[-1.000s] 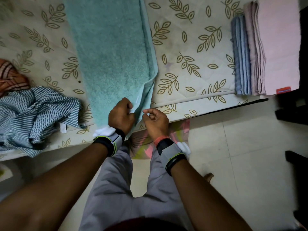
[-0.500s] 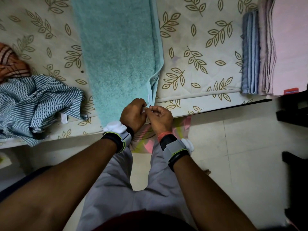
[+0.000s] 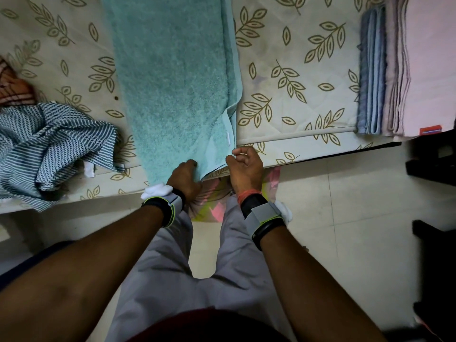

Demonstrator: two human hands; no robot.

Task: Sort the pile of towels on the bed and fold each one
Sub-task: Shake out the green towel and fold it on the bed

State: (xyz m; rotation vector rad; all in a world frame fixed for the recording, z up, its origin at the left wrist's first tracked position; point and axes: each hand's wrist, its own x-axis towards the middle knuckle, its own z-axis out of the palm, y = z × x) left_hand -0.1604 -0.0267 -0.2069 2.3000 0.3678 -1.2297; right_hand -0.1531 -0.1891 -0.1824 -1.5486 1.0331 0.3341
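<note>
At the foot of the bed [image 3: 296, 58], you stand on the tiled floor [image 3: 345, 218] with both forearms reaching forward, a strapped band on each wrist. Your left hand [image 3: 183, 177] grips the near end of the teal towel [image 3: 172, 70] where it hangs over the mattress edge, its fingers [image 3: 191, 164] curled onto the pile close to the towel's lower right corner. Your right hand [image 3: 246, 169] hovers just beside that corner, its fingers clenched into a loose fist with thumb and forefinger drawn together, holding nothing that shows. The teal towel lies as a long strip running away from you across the leaf-print mattress, doubled lengthwise so that a lower layer peeks out along its right side, with a small white label [image 3: 229, 138] near the corner. To the left, a crumpled striped cloth [image 3: 49, 144] slumps at the mattress edge, and behind it the corner of an orange checked cloth [image 3: 12, 90] shows at the frame's border. Well apart on the right, a folded blue towel [image 3: 372, 70] lies touching a folded pink towel [image 3: 431, 58].
</note>
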